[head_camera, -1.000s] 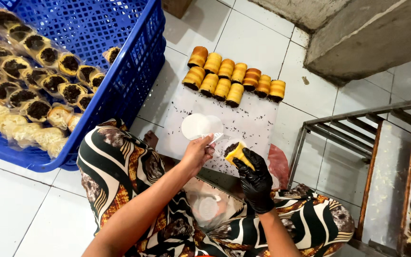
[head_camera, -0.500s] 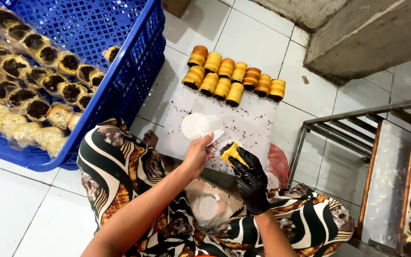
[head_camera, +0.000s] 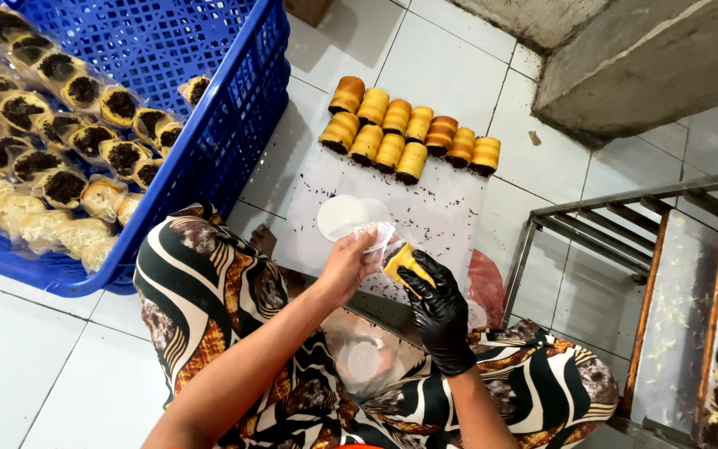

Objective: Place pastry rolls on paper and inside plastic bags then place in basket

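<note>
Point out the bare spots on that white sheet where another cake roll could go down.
Free: the white sheet between the row of cake rolls and the hands, right of the round white lid. Crowded: the sheet's far edge, and the blue crate, packed with wrapped rolls.

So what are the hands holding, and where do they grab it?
The right hand, in a black glove, grips a yellow cake roll around its lower end. The bare left hand pinches the open edge of a clear plastic bag at the roll's top.
</note>
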